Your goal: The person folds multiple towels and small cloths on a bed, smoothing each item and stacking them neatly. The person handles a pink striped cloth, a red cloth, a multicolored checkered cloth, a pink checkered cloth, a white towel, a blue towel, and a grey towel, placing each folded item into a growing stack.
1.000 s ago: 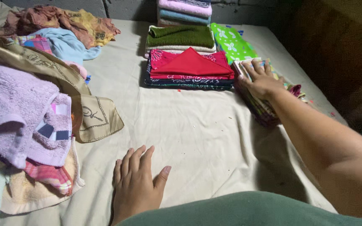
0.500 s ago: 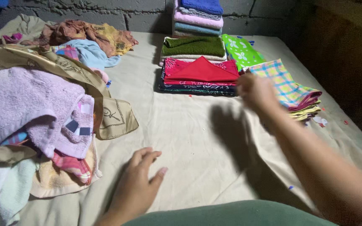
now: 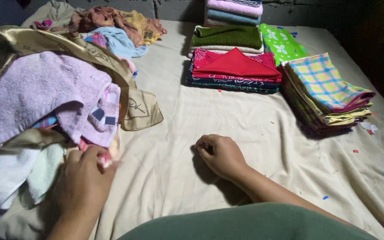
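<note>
- The left hand (image 3: 83,178) is at the near left, its fingers pinched on a pink-red cloth (image 3: 105,159) at the bottom edge of the unfolded laundry heap (image 3: 45,111).
- The heap fills the left side of the bed: a lilac towel (image 3: 41,93) lies on top, a tan scarf with a dark line border (image 3: 141,109) spills out to its right, and white and pale green towels (image 3: 18,175) sit at its near edge.
- The right hand (image 3: 221,154) rests on the beige bed sheet (image 3: 227,115) near the middle, fingers curled into a loose fist with nothing seen in them.
- On the far right stands a stack of folded cloths topped by a pastel plaid one (image 3: 323,86).
- Just left of it is a low folded stack with a red cloth (image 3: 236,64) on top.
- Behind that lies a dark green towel (image 3: 227,36) on pale ones, with a bright green flowered cloth (image 3: 281,44) beside it.
- More loose clothes (image 3: 112,24) lie at the far left.
</note>
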